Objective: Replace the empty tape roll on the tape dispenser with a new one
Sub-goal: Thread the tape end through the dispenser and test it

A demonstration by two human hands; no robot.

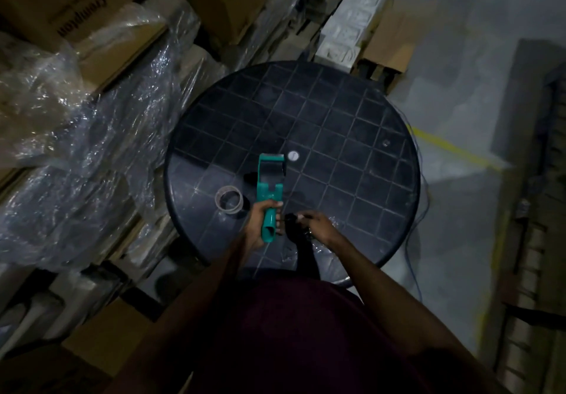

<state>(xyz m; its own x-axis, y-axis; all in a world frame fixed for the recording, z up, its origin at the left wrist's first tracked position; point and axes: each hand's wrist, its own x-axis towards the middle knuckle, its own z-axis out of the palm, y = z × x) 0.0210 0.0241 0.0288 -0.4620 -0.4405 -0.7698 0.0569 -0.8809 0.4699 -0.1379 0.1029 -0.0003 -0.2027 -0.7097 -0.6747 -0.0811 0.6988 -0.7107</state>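
Fingers [277, 211] of the left hand [260, 225] wrap tight around the handle of a teal tape dispenser [270, 185], holding it just above a round black table [367, 136] in a dim storeroom, its head pointing away from the person. The right hand [315, 225] hovers close beside the handle, fingers curled in narrow over something small and dark; the low light hides whether they grip anything, so it cannot be told. A tape roll [229, 198], pale and thin-walled, lies flat on the table just left of the dispenser, apart from both hands; whether it is the spent core or the fresh roll is not clear from here. The dispenser's cradle looks bare in the middle, which suggests the swap is at its midpoint: the old roll out, the new one not yet seated. The next move likely calls for the free right hand to reach across to the roll, line its core up with the hub and press it on while the left keeps the frame steady, then thread the tape end toward the blade. Cardboard boxes [92, 20] and crumpled plastic sheeting [92, 124] crowd the left side, well clear of the work.
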